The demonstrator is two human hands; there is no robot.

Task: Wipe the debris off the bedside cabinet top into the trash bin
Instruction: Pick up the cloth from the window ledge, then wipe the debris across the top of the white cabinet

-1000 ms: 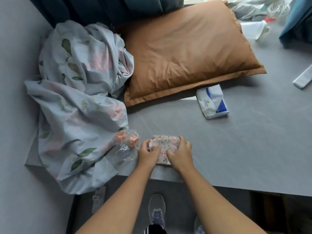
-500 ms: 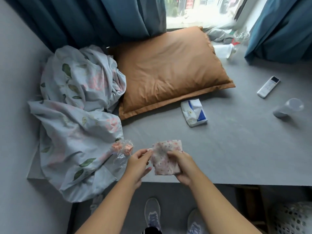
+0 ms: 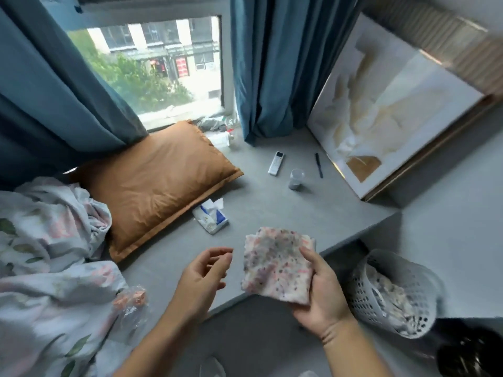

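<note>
A folded, speckled pink-and-white cloth [image 3: 275, 265] is held up above the front edge of the grey platform top [image 3: 294, 213]. My right hand [image 3: 324, 297] grips it from below and the right side. To the cloth's left, my left hand [image 3: 202, 273] hovers open with fingers loosely curled, not touching it. A white perforated trash bin [image 3: 394, 292] with crumpled waste inside stands on the floor at the lower right, below the platform's edge.
An orange pillow [image 3: 155, 183] and a floral sheet [image 3: 51, 257] cover the left of the platform. A tissue pack [image 3: 211, 217], a white remote [image 3: 275, 163], a clear cup [image 3: 296, 179] and a black pen [image 3: 318, 165] lie on it. A crumpled plastic wrapper [image 3: 133, 303] lies by the sheet.
The cloth was lifted off the platform and my left hand let go of it; only my right hand holds it now. The view swung up and to the right, revealing the bin.
</note>
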